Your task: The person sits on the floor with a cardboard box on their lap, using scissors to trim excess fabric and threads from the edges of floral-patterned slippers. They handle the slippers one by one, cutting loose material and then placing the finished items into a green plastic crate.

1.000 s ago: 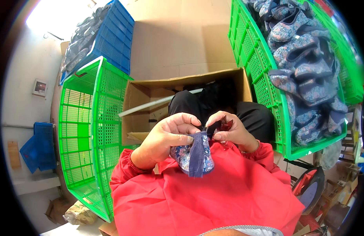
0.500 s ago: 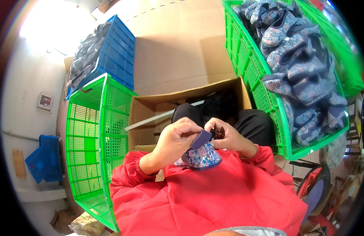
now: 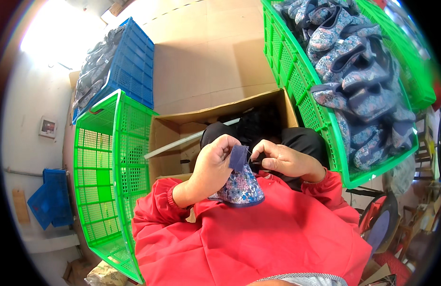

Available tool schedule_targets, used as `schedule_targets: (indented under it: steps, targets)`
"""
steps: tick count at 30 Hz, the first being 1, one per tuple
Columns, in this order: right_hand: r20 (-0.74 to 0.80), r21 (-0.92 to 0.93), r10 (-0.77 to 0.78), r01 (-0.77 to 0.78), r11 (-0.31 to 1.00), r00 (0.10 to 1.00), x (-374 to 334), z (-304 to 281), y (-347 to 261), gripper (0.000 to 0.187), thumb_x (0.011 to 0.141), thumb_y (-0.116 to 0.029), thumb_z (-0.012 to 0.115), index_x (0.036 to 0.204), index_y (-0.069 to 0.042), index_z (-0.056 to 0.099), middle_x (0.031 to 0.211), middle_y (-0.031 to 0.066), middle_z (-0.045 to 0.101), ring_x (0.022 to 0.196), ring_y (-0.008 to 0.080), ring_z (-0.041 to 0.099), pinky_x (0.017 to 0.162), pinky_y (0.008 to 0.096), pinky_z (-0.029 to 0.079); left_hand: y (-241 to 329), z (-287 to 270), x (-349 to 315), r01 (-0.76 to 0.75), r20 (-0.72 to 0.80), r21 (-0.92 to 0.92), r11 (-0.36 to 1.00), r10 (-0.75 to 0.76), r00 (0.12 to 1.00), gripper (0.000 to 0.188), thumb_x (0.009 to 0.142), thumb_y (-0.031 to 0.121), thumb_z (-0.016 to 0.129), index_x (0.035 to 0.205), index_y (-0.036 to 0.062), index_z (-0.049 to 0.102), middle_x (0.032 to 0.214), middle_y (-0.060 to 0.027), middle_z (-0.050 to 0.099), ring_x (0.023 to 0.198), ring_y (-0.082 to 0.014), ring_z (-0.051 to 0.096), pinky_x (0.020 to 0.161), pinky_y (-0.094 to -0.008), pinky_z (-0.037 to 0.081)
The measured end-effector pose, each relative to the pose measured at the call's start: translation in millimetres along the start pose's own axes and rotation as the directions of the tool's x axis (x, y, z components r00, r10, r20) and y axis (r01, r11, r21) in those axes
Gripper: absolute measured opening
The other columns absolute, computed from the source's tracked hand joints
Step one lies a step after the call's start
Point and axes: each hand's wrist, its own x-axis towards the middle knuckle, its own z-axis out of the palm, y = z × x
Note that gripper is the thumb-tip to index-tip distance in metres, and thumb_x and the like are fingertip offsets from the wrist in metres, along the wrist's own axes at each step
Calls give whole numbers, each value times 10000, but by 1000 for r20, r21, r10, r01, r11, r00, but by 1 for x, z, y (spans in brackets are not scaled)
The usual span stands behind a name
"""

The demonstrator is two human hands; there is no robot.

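A blue floral fabric shoe [image 3: 239, 188] rests in front of my red-clad torso, its rounded end toward me. My left hand [image 3: 213, 164] pinches the plain navy strap [image 3: 239, 158] at its top, so that the strap stands up. Just to the right, my right hand [image 3: 282, 158] has thumb and forefinger brought together beside the strap's edge. A thin, thread-like line shows between strap and fingertips. Whatever the right fingers hold is too small to make out.
An open cardboard box [image 3: 163, 138] with a pale rod [image 3: 189, 139] lies beyond my knees. To the left stand a green crate [image 3: 118, 186] and a blue crate [image 3: 135, 66] of dark shoes. A green crate [image 3: 296, 78] heaped with floral shoes [image 3: 354, 62] stands right.
My right hand has drawn slightly away from the shoe, and its fingers are now apart from the strap. The strap has turned more upright in my left hand. The view has shifted a little.
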Motion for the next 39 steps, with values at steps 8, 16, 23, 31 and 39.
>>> schedule_targets:
  steps: [8,16,23,31,39]
  targets:
    - [3,-108,21,-21,994,1000,1,-4,-4,372,1029,-420,527,1141,-65,522,774,13,585,654,68,522,588,242,439,-6,0,5,80,53,-37,996,-78,996,39,970,26,570,1002,18,590,881,21,582,802,-30,516,697,-200,450]
    - [4,-161,0,1,987,1000,5,-4,-13,337,1026,-391,544,1091,-60,542,764,13,585,675,66,533,602,245,453,-12,4,8,224,146,-347,911,-184,972,44,974,34,572,1006,35,602,908,17,583,823,-48,539,738,-213,468]
    - [-9,-200,0,-2,980,1000,-4,-7,-13,313,1021,-359,564,1071,-53,528,767,20,606,655,78,558,597,252,470,-2,16,10,337,175,-516,787,-288,941,75,992,96,582,986,25,604,887,23,586,804,-42,520,711,-207,447]
    - [-14,-220,-53,49,974,998,-5,-6,-10,282,1021,-325,573,1043,-48,525,778,26,629,658,77,581,596,248,478,-29,9,17,392,306,-541,744,-260,916,57,1005,93,568,1015,46,598,932,0,632,843,-63,585,764,-230,501]
    - [-4,-21,32,-32,999,999,-6,-5,-6,294,1025,-340,565,1035,-48,526,788,0,585,662,60,538,603,235,460,-27,12,19,410,300,-556,723,-286,910,59,1004,89,563,998,43,600,933,-7,635,847,-68,589,775,-228,504]
